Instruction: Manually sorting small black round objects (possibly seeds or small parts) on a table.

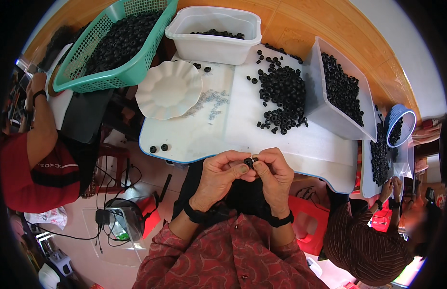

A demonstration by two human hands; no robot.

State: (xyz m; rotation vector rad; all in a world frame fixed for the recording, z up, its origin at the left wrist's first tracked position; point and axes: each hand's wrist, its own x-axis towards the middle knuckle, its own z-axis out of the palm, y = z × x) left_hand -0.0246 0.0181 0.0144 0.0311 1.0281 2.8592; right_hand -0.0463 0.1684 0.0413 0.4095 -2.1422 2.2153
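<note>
both hands were pinched together on one small black ring (248, 162), left hand (222, 174) and right hand (275, 174) clamping it just below the white counter's (262, 139) near edge. big pile of black rings (283, 98) sat further up the counter, beside a white scalloped plate (168, 89).

Between the fingertips of my left hand (218, 176) and my right hand (274, 174) I pinch one small black ring (249, 162). It is round, dark and matte, a short thick loop with a hole through it, mostly covered by my fingers so its tilt is hard to tell. It sits up off the tabletop (262, 142), just in front of its near edge and close to my chest, with my thumbs pressing in on it from both sides.
</note>
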